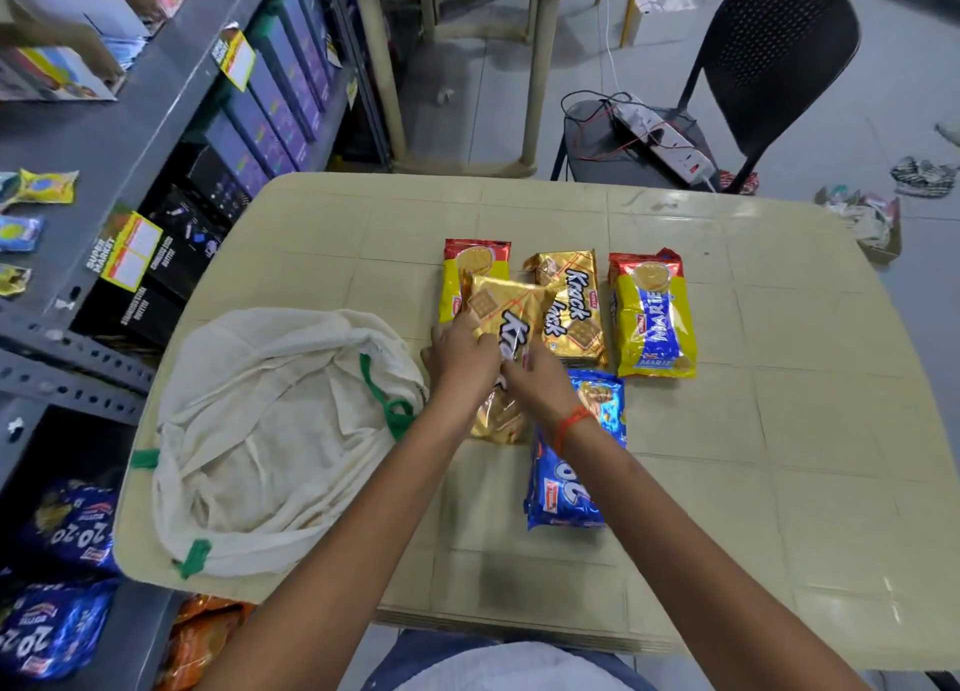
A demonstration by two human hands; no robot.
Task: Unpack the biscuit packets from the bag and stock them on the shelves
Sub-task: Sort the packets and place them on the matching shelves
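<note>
1. Mid-tabletop, the left hand (462,358) and right hand (535,384) each have their grip clamped on a gold Krack Jack packet (511,316), which overlaps a Marie packet (470,269).
2. The cloth bag (270,430) slumps at the tabletop's (779,430) left edge, beside the shelves (104,134).
3. Bare surface lies to the right.

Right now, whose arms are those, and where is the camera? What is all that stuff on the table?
Those are a person's own arms, not a robot's. The camera sits on their head and looks down, so you see what they see. The left hand and right hand both hold a gold packet of biscuits. On the table lie a second gold packet, a left yellow packet, a right yellow packet, a blue packet and a white cloth bag. Shelves stand on the left.
</note>
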